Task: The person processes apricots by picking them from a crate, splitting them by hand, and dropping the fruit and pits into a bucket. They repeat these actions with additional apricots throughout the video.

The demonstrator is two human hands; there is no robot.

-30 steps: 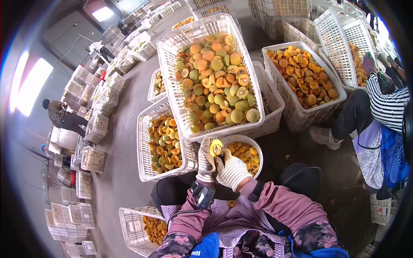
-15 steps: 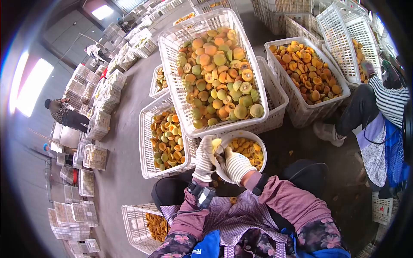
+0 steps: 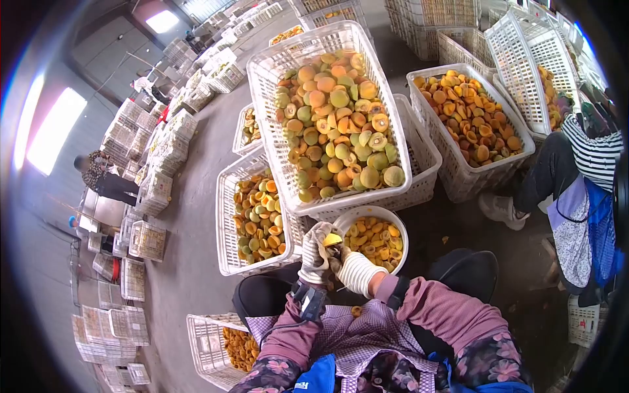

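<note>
My left hand (image 3: 317,254), in a white knitted glove, is closed around a yellow-green apricot piece (image 3: 333,240) that shows between thumb and fingers. My right hand (image 3: 357,270), in a striped white glove, presses close beside it. Its fingers are curled, with something dark at the fingertips too small to make out. Just beyond both hands, a white bucket (image 3: 404,243) holds yellow apricot pieces (image 3: 375,241). Behind the bucket, a large white crate (image 3: 261,124) is tilted towards me, full of orange and green apricots (image 3: 337,124), some halved.
A crate of apricot halves (image 3: 220,226) stands left of the bucket, another crate (image 3: 458,177) to the right. Low at left, a tipped crate (image 3: 206,347) contains small brownish-orange pieces (image 3: 240,347). A seated person (image 3: 593,150) is at right; stacked crates (image 3: 147,239) line the left.
Both hands have drawn slightly towards me, off the bucket's near rim, and the left hand has turned the apricot piece. The whole view has shifted a little downward.
</note>
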